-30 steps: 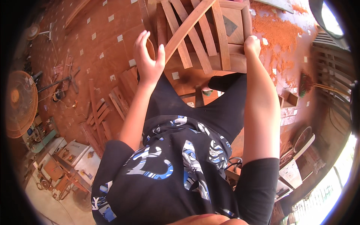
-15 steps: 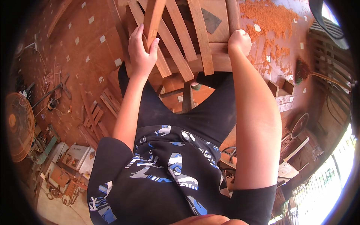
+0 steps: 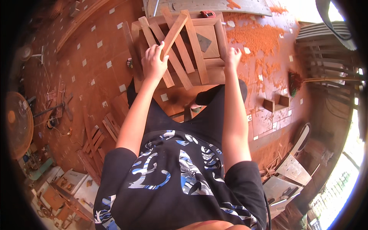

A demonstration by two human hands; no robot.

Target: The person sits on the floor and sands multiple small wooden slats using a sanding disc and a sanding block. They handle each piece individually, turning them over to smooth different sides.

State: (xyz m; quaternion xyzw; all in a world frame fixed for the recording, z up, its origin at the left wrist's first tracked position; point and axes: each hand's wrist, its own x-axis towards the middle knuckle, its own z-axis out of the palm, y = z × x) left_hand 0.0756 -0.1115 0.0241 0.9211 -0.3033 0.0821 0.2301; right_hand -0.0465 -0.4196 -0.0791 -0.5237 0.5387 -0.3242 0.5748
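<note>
My left hand [image 3: 155, 63] is closed around the near end of a wooden slat [image 3: 175, 33], which tilts up and away to the right above other slats. Several loose slats [image 3: 196, 51] lie side by side across a framed wooden panel [image 3: 221, 36] in front of my knees. A dark square piece [image 3: 204, 42] rests on the panel's right part. Beside the panel's right edge is my right hand [image 3: 232, 59], its fingers curled in with nothing visible in them. Whether it touches the frame I cannot tell.
A red tape measure [image 3: 208, 14] sits at the panel's far edge, before a grey board [image 3: 218, 5]. Orange sawdust [image 3: 255, 36] covers the floor at right, near a broom [image 3: 296, 82] and a small wooden piece [image 3: 276, 102]. At left are a fan [image 3: 17, 124] and wood scraps [image 3: 92, 134].
My view has drawn back, so more of the panel shows. The slat in my left hand has swung its far end to the right. My right hand has come off the frame's near corner.
</note>
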